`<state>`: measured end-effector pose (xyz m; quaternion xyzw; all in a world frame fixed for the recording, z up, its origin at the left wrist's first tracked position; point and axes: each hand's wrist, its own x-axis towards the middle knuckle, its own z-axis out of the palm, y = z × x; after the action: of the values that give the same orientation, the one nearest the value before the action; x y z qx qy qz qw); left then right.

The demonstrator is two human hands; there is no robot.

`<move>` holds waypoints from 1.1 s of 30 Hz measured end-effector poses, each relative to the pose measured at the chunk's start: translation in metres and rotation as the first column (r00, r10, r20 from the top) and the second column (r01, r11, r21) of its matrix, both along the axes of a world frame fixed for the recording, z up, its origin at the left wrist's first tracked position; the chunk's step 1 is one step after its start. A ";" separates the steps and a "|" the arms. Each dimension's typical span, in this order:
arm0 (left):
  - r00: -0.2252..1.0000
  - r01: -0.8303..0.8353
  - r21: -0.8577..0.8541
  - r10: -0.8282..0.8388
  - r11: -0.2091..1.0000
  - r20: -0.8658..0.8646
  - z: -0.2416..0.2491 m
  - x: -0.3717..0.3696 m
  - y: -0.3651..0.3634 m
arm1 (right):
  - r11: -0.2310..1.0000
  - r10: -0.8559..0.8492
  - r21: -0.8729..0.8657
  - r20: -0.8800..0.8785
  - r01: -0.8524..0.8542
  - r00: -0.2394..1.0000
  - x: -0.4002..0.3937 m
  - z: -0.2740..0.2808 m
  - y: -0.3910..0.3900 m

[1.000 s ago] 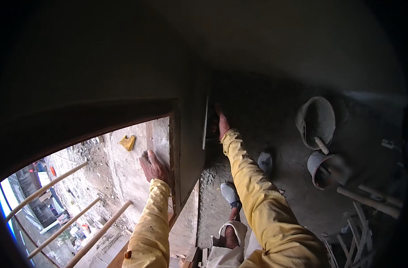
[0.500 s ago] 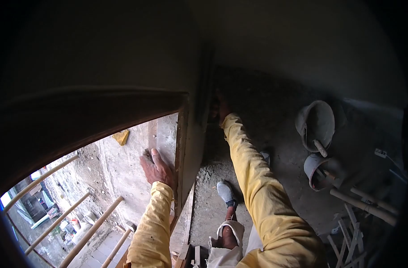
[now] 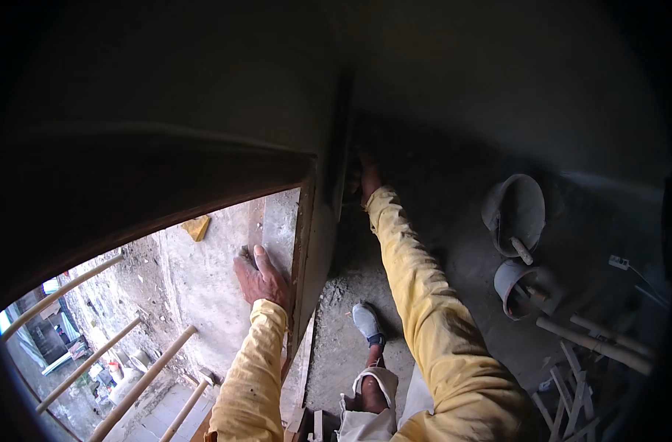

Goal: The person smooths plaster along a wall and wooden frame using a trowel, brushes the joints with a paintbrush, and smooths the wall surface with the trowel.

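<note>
My left hand (image 3: 262,278) reaches through the window opening beside the wooden frame (image 3: 300,258). Its palm side is turned away, toward the pale plastered surface (image 3: 218,258); the thumb stands apart from the bent fingers. A small greyish patch shows at the fingertips, and I cannot make out whether it is dust or an object. My right hand (image 3: 370,183) is stretched far forward into deep shadow, close to the dark wall edge right of the frame. Its fingers are lost in the dark, so anything held there is hidden. Both sleeves are yellow.
Two buckets, one larger (image 3: 514,217) and one smaller (image 3: 518,287), stand on the floor at right with tool handles in them. Wooden poles (image 3: 593,342) and loose slats (image 3: 571,398) lie lower right. Bars (image 3: 148,379) cross the opening; a yellowish chunk (image 3: 196,227) lies beyond.
The view has shifted slightly, with the buckets and poles a little lower and farther left. Both hands stay in nearly the same places.
</note>
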<state>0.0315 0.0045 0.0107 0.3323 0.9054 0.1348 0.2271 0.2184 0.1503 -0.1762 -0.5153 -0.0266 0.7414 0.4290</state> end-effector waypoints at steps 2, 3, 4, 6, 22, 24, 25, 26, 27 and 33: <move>1.000 0.014 0.012 -0.014 1.000 -0.020 -0.004 -0.003 -0.002 | 0.999 0.016 0.034 -0.026 -0.016 1.000 0.002 0.010 -0.001; 0.998 0.030 0.019 -0.029 0.999 -0.047 -0.002 -0.001 -0.001 | 0.998 0.003 0.065 -0.016 -0.002 1.000 0.001 0.018 -0.001; 0.999 0.026 0.025 -0.025 0.999 -0.042 0.002 0.000 0.000 | 0.995 -0.011 0.097 -0.008 0.012 1.000 0.001 0.028 -0.001; 1.000 0.001 0.004 -0.001 1.000 -0.002 0.013 0.005 0.004 | 0.990 0.035 0.141 -0.072 -0.024 0.997 0.005 0.040 0.002; 1.000 0.000 -0.025 -0.001 1.000 -0.027 0.019 0.005 0.005 | 0.919 0.108 0.386 -0.060 -0.077 0.992 0.009 0.166 0.009; 0.999 0.001 -0.021 -0.002 1.000 -0.039 0.021 0.005 0.006 | 0.918 0.105 0.391 -0.065 -0.072 0.992 0.010 0.182 0.010; 0.999 0.001 -0.018 -0.001 1.000 -0.036 0.023 0.007 0.006 | 0.918 0.099 0.391 -0.075 -0.062 0.992 0.010 0.188 0.010; 0.999 -0.005 -0.024 0.004 1.000 -0.038 0.026 0.008 0.007 | 0.918 0.100 0.392 -0.072 -0.064 0.992 0.010 0.195 0.009; 0.999 -0.009 -0.031 0.008 0.999 -0.041 0.028 0.010 0.008 | 0.906 0.087 0.419 -0.058 -0.055 0.995 0.010 0.204 0.008; 0.998 0.001 -0.012 -0.001 1.000 -0.062 0.020 0.007 0.006 | 0.852 -0.012 0.523 0.077 -0.030 0.997 0.003 0.231 -0.007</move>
<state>0.0387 0.0104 0.0311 0.3353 0.9126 0.1189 0.2012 0.2214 0.1437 0.0545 -0.4071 -0.2466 0.6876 0.5483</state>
